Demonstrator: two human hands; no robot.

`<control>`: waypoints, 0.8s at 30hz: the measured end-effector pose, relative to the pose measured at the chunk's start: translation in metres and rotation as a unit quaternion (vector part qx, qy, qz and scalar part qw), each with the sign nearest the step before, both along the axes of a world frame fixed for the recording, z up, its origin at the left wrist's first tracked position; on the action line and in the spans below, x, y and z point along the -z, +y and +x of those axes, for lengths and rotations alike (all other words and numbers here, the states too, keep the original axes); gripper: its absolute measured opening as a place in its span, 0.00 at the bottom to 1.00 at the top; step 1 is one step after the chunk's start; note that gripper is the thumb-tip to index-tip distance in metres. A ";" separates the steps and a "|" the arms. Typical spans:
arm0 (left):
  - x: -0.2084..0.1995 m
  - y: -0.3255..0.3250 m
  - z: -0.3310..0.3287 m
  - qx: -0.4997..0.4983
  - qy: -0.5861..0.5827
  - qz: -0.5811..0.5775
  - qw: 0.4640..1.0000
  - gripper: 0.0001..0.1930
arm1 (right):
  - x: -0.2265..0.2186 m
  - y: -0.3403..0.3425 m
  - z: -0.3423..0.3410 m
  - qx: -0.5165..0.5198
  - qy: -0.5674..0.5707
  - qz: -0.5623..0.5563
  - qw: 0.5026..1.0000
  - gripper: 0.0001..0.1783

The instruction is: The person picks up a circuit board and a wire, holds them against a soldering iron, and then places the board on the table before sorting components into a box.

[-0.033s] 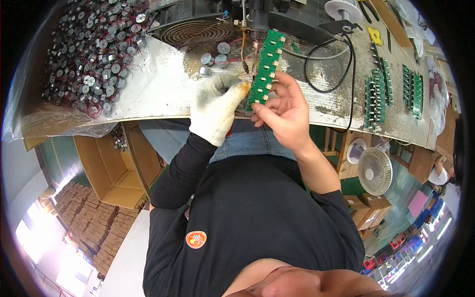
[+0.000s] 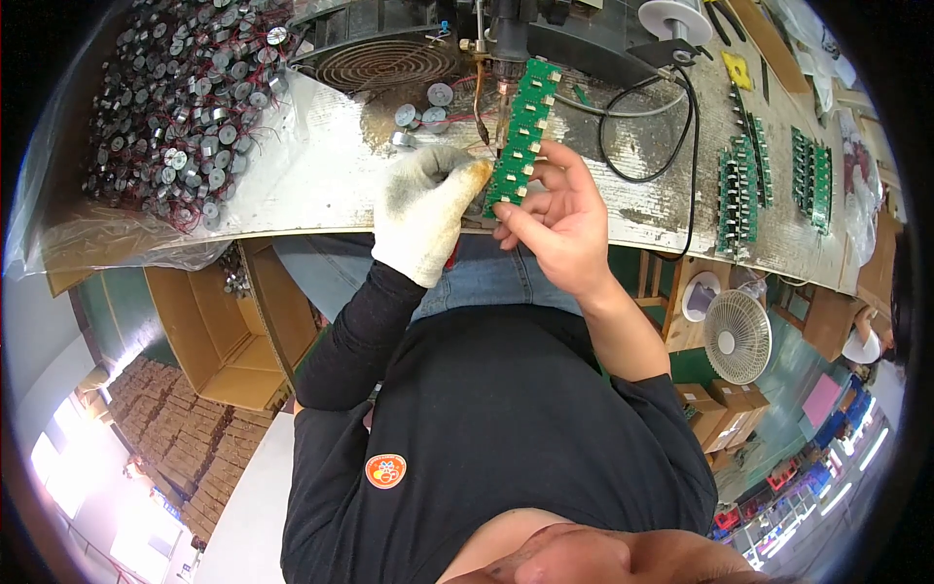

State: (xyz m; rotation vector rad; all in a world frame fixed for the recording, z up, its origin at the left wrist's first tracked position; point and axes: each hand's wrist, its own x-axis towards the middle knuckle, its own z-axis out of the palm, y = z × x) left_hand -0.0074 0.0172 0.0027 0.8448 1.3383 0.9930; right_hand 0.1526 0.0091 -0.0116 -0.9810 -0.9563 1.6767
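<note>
Head camera, and straight to the action: one green circuit strip (image 2: 531,109) sits at the centre of play, tilted, its lower end clamped between thumb and fingers of the bare right hand (image 2: 564,219). Just left of the strip comes the gloved left hand (image 2: 421,209), thumb and fingers drawn together, the stained thumb tip right at the strip's edge; whether it pinches a wire or the board itself, I cannot tell!

Technique, as I judge it: that right-hand hold wants to be firm but light, on the edges, off the small white connectors, with the strip kept steady and the glove clear of the thin copper-coloured rod (image 2: 479,92) just to the strip's left.

Now the count! One strip in hand, two hands, one rod. Left of the strip, near the glove, four loose round metal parts (image 2: 435,120). Far left of it, a heap of wired round parts (image 2: 185,117), far too many to number. Right of the strip, two groups of green boards (image 2: 736,200), overlapping too closely to count singly. Above and right, one white spool (image 2: 673,19); below and right, one caged fan (image 2: 736,336).
</note>
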 end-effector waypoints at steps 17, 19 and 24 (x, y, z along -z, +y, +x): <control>0.001 -0.004 0.004 -0.026 0.013 0.023 0.999 0.09 | 0.001 -0.003 0.001 -0.003 -0.009 -0.001 1.000 0.34; -0.004 -0.002 0.004 -0.025 -0.007 0.004 1.000 0.09 | 0.001 -0.003 0.001 0.004 -0.016 -0.005 1.000 0.34; 0.004 -0.013 -0.012 -0.033 0.034 0.049 0.998 0.09 | -0.002 -0.001 -0.001 0.000 -0.020 -0.007 1.000 0.34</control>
